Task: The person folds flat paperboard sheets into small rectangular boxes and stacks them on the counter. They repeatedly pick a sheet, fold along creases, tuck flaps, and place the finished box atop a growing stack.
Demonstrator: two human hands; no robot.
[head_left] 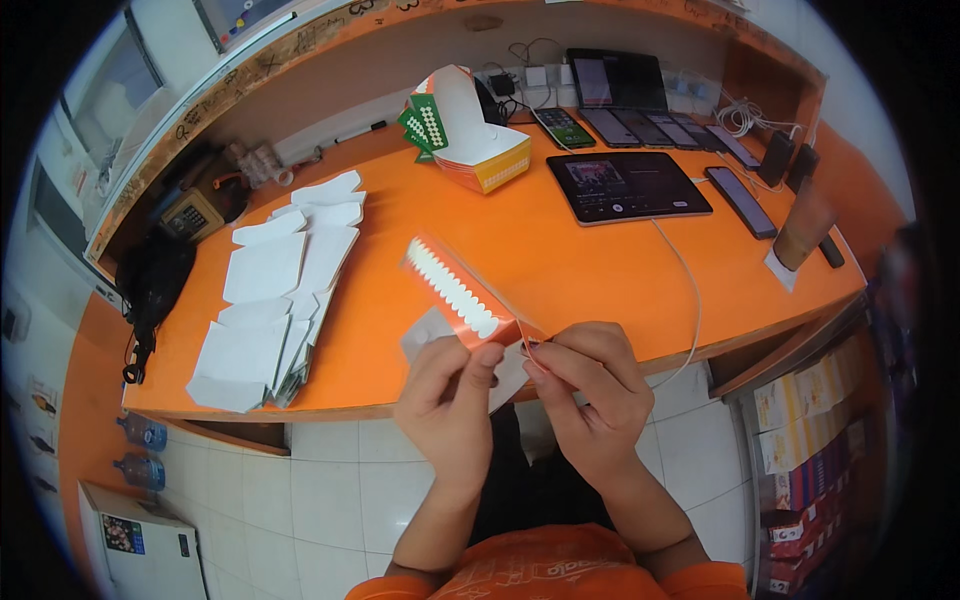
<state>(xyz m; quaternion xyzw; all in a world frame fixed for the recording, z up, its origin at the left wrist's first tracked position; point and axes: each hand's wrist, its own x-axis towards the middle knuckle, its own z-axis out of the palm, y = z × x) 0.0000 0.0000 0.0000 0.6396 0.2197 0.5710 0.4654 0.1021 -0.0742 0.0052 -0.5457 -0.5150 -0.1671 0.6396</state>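
Just above the desk's front edge, I hold an orange paper food box (468, 305) with a row of white scalloped shapes along its side. My left hand (445, 405) is closed on its near end, thumb on top. The fingers of my right hand (598, 395) pinch a corner flap at the box's near right; the fingertips partly hide that fold. To the left lies a long pile of flat white carton blanks (265, 268), overlapping one another. Beyond the box, several folded cartons (487, 165) in orange, yellow and green stand nested together.
A tablet (628, 188) lies at the right of the orange desk (400, 210), its white cable (692, 290) hanging over the front edge. Several phones (640, 128) and a laptop (617, 80) are behind it. A clear cup (803, 235) stands far right; a black bag (155, 275) sits left.
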